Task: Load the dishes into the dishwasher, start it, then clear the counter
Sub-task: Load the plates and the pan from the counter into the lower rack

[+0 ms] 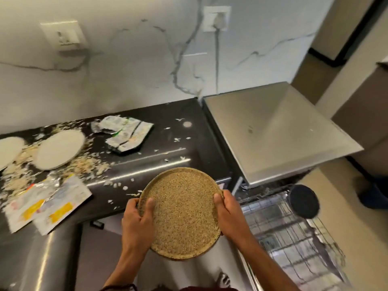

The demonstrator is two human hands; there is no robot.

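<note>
Speckled tan round plate (182, 213), shallow with a raised rim, is held in the air between both hands, tipped slightly toward the camera; nothing lies in it. The left hand (137, 219) grips its left rim, thumb on the inner face and fingers curled underneath out of sight. The right hand (227, 215) grips the right rim the same way, thumb over the edge.

Just below and to the right of the right hand stands the pulled-out wire dishwasher rack (294, 234); what it holds is hard to make out through blur, apart from a dark round dish (304, 203) standing on edge at its far end. Beyond that hand is the flat grey metal top of the dishwasher (279, 133).

Beyond and to the left of the left hand runs the black glossy surface (168, 164). On it, farther left, lie two white oval plates (59, 150), both bare inside, the leftmost cut off by the frame edge. Pale flaky crumbs (88, 166) are strewn around and between them. Near the left hand lie two torn white-and-yellow foil packets (48, 204); farther off, toward the marble wall (126, 70), lie crumpled white-and-green foil wrappers (123, 133). Their printing is too blurred to read.

On the wall, a white socket (216, 18) carries a plug and cord.
</note>
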